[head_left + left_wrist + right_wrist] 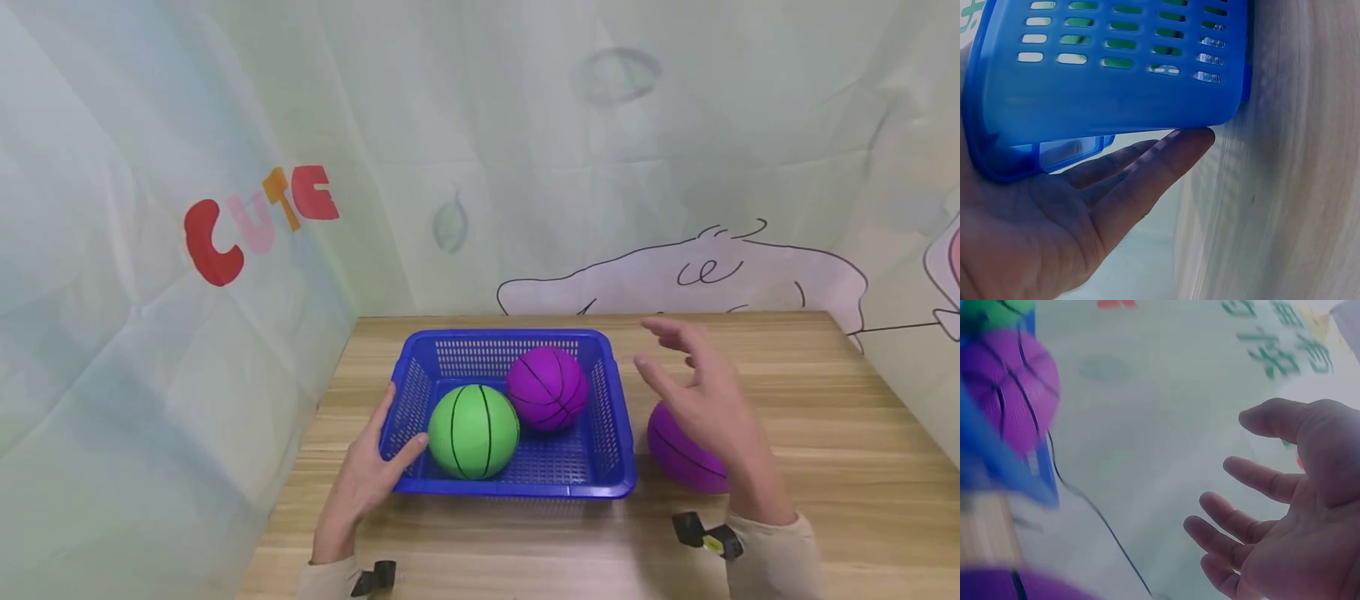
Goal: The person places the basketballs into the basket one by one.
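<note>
A blue plastic basket [517,487] with slotted walls stands on the table, holding a green ball [474,432] and a purple ball [547,388], both with black basketball lines. My left hand [367,471] grips the basket's left front corner, thumb over the rim and fingers along the outer left wall. In the left wrist view those fingers [1141,187] lie against the blue wall. My right hand [708,400] is raised to the right of the basket, fingers spread and holding nothing. Below it sits another purple ball [678,454], partly hidden by that hand and wrist.
The wood-grain table [832,450] runs back to a pale printed curtain [465,150]. A side curtain with the letters CUTE [213,246] hangs along the left edge of the table.
</note>
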Demonstrator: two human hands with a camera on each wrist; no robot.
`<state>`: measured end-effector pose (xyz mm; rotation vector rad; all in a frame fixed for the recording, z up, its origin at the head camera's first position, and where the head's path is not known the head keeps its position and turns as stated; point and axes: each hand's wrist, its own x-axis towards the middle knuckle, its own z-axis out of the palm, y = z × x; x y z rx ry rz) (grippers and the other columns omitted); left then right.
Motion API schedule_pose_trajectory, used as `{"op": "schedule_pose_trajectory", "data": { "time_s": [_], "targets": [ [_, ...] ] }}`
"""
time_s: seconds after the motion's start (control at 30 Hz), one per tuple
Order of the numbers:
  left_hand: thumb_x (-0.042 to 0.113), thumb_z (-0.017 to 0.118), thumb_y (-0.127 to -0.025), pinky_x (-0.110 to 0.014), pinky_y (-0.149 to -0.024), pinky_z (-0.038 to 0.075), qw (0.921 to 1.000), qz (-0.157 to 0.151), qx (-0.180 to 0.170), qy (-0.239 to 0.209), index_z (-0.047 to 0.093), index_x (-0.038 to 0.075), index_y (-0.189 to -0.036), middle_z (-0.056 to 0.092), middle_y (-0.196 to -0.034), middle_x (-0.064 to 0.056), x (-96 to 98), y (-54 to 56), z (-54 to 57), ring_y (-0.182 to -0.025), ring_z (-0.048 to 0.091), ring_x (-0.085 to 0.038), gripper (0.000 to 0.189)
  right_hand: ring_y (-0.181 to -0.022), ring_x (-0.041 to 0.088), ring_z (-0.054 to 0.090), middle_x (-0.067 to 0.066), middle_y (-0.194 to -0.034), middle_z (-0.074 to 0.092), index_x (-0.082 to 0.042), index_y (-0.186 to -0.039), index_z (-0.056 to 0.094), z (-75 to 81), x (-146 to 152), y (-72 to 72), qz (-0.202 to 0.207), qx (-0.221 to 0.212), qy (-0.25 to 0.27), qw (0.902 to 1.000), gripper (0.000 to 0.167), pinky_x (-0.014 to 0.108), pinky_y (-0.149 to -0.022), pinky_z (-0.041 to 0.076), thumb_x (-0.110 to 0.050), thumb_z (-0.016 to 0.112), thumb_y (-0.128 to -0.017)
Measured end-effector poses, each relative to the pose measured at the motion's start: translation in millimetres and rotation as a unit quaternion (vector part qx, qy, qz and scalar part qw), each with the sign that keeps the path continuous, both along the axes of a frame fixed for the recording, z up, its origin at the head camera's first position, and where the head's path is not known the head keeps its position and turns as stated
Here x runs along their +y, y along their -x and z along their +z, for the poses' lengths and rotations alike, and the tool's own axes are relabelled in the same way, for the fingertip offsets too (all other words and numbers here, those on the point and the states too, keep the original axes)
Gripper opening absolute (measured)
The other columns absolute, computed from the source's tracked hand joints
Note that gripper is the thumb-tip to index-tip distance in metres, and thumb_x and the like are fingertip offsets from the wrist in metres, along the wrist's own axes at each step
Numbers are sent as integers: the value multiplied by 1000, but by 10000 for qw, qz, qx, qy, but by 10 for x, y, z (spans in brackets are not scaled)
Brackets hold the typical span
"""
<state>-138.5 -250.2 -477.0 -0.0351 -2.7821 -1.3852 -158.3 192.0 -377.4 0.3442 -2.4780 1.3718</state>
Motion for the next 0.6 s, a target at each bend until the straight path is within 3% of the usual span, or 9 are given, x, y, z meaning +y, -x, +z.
{"op": "schedule_pose_trajectory", "data": {
  "time_s": [0.07,0.23,0.33,0.5,0.6],
  "targets": [
    [54,72,-105,-74,-126,34,10000,-7,0,-14,16,25,-181,29,-181,-21,0,-2,4,-160,39,-53,99,-144,44,53,19,-158,59,-9,-158,58,-15,177,-31,-241,75,17,9997,51,69,-115,39,-24,72,-111],
    [54,72,-105,-74,-127,33,10000,-16,2,10,15,25,-181,27,-182,-20,-1,-6,11,-160,38,-52,100,-144,42,54,20,-163,56,-11,-165,51,-130,601,-121,-876,-122,-161,9960,63,34,-107,39,-27,76,-109],
    [53,72,-105,-75,-126,33,10000,-13,-12,5,15,25,-181,27,-182,-19,4,-9,19,-160,38,-52,99,-147,45,53,20,-167,52,-15,-170,45,-205,783,-185,-1119,-371,-182,9929,72,22,-106,38,-32,78,-107],
    [52,72,-106,-75,-127,31,10000,-5,-3,13,15,25,-181,26,-183,-18,11,-11,29,-162,36,-51,99,-148,53,50,23,-170,47,-16,-173,39,-335,943,-289,-1214,-649,-158,9904,80,16,-109,37,-33,79,-106],
    [53,72,-106,-74,-128,30,10000,0,3,29,15,24,-181,24,-184,-17,11,-15,28,-163,34,-50,99,-148,58,48,28,-171,45,-13,-175,35,-429,992,-343,-1133,-846,-146,9898,85,36,-126,41,-32,80,-105]
  ]
}}
